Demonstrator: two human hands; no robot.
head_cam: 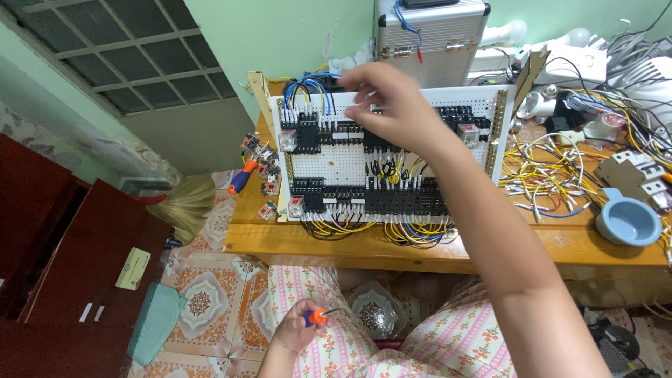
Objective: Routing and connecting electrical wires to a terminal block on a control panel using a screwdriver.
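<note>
Two hands split the work: my right hand (pixel 392 105) pinches with nearly closed fingers at the top row of the wiring board (pixel 392 161) propped on the worktop (pixel 560 245), so I steady it, while my left hand (pixel 297 329) grips the orange screwdriver (pixel 318 316) in my lap.

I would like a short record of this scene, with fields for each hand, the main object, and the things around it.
right hand: reaching to the upper part of the wiring board, fingers at the relay row
left hand: low over the lap, holds a small orange screwdriver
board: white perforated panel with black relay bases, yellow and blue wires
table: wooden, bears the board
right of board: loose wires, blue cup
left of board: orange-blue screwdriver, spare relays
behind: metal case
</note>
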